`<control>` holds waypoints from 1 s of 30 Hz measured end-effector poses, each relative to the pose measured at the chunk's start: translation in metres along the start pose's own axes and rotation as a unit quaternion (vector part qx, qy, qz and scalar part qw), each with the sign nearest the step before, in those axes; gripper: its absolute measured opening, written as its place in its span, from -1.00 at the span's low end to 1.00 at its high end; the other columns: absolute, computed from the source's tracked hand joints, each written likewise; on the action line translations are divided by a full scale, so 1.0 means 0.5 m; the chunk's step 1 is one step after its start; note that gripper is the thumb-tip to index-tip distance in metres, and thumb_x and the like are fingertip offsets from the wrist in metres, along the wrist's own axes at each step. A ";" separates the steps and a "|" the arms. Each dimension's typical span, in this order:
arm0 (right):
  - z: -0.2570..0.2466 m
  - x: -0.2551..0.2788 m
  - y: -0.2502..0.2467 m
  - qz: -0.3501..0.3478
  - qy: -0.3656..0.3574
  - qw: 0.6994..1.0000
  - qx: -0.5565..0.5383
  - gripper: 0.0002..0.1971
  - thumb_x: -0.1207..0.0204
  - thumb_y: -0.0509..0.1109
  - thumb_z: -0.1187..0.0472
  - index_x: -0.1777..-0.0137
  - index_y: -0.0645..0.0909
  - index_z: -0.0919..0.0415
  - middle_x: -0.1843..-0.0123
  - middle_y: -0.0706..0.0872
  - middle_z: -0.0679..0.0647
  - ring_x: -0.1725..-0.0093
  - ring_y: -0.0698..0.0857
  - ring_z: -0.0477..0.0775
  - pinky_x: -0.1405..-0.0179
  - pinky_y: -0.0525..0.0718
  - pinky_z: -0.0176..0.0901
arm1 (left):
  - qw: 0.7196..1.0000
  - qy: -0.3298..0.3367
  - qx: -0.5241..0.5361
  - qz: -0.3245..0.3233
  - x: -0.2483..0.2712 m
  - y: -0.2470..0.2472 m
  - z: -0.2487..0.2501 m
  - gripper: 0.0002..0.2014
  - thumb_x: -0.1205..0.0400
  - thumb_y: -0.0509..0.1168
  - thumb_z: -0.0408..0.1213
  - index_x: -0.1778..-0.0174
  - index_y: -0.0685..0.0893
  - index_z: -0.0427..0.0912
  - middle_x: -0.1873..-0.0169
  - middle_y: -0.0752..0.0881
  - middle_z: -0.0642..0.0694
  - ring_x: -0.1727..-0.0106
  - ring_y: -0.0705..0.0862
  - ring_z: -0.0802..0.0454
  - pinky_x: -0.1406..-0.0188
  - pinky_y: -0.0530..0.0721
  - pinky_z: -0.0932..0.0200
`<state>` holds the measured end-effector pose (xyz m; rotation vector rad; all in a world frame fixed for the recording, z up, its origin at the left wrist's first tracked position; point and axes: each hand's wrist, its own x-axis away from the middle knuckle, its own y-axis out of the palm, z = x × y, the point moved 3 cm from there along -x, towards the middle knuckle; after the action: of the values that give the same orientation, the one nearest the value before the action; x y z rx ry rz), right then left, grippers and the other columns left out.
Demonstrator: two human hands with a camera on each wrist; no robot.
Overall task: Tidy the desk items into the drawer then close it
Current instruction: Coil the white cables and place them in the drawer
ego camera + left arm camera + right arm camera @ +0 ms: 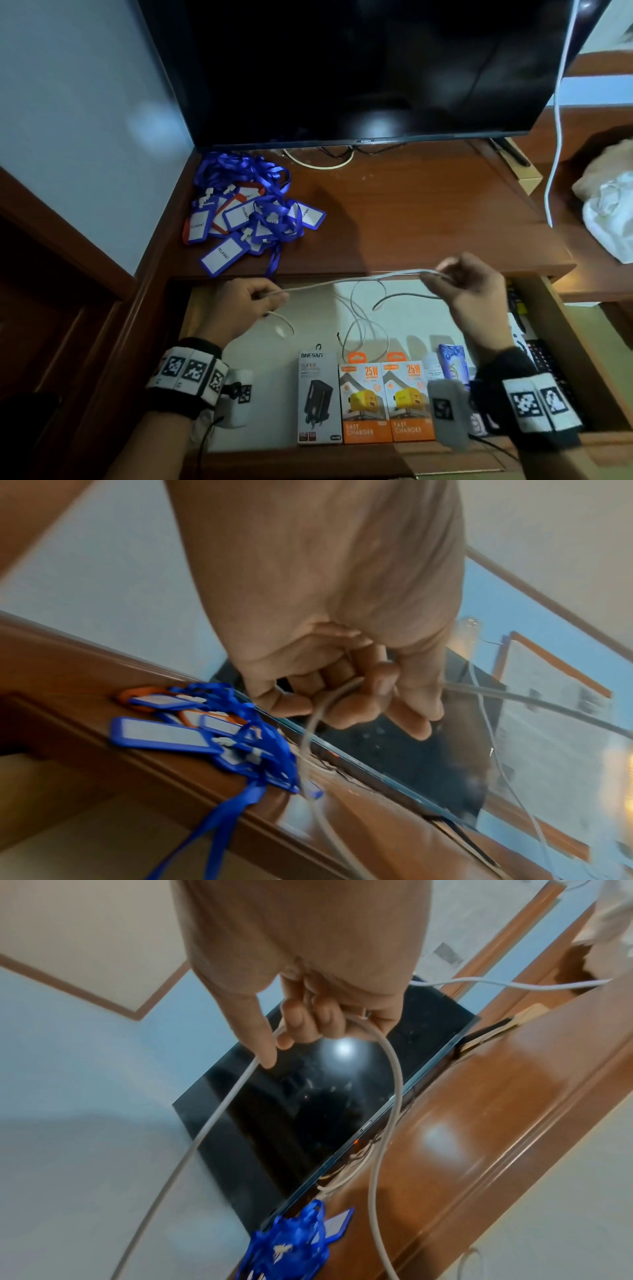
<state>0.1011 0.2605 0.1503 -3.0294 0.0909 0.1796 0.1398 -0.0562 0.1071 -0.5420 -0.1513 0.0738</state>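
Observation:
A thin white cable (346, 281) is stretched between both hands above the open drawer (561, 346). My left hand (250, 301) grips one stretch of it in curled fingers (342, 696); a short end with a plug dangles below. My right hand (469, 284) pinches the cable (219, 1110) between thumb and fingers (298, 1026), and loose loops hang from it into the drawer. A heap of blue lanyards with badge holders (246, 212) lies on the left of the wooden desk top (411, 212).
Inside the drawer stand a black charger box (319, 397), two orange 25W charger boxes (387, 401) and a small blue carton (452, 366). A dark TV screen (359, 68) stands at the back of the desk. Another white cable (556, 137) hangs at the right beside a shelf with white bags (609, 205).

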 end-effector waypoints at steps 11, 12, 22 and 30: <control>0.063 -0.034 -0.048 0.050 0.049 0.983 0.167 -0.79 -0.32 0.60 0.42 0.21 0.58 0.36 0.38 0.64 0.20 0.35 0.57 0.11 0.29 0.53 -0.10 | 0.985 -0.039 0.130 0.104 0.025 -0.077 -0.010 -0.87 -0.62 0.33 -0.33 0.15 0.78 -0.24 0.58 0.59 0.09 0.45 0.51 0.24 0.29 0.52 0.38; 0.067 -0.030 -0.037 0.016 0.058 0.978 0.198 -0.79 -0.31 0.60 0.43 0.17 0.61 0.29 0.36 0.68 0.17 0.33 0.62 0.14 0.26 0.57 -0.06 | 0.983 -0.038 0.144 0.110 0.027 -0.076 -0.004 -0.86 -0.62 0.33 -0.31 0.13 0.79 -0.24 0.59 0.57 0.07 0.45 0.51 0.21 0.28 0.52 0.36; 0.045 0.063 0.121 -0.340 -0.001 0.905 0.255 -0.30 -0.22 0.55 0.04 -0.38 0.42 -0.33 -0.26 0.65 -0.29 -0.28 0.61 -0.19 -0.32 0.57 -0.01 | 0.982 0.010 0.168 0.091 0.030 0.012 0.104 -0.92 -0.50 0.46 -0.30 0.15 0.85 -0.06 0.44 0.65 -0.38 0.43 0.44 -0.08 0.34 0.52 0.12; 0.047 0.097 0.181 -0.297 0.006 0.934 0.197 -0.84 -0.44 0.54 0.21 0.05 0.62 0.15 0.18 0.74 0.02 0.14 0.67 -0.15 0.11 0.62 -0.31 | 0.977 -0.017 0.203 0.062 0.043 0.061 0.112 -0.88 -0.58 0.38 -0.29 0.19 0.83 -0.15 0.63 0.45 0.01 0.47 0.43 0.06 0.31 0.48 0.15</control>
<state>0.1406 0.1705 0.1120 -2.5152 -0.6925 0.0745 0.1508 0.0005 0.1412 -0.1409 -0.1302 0.2305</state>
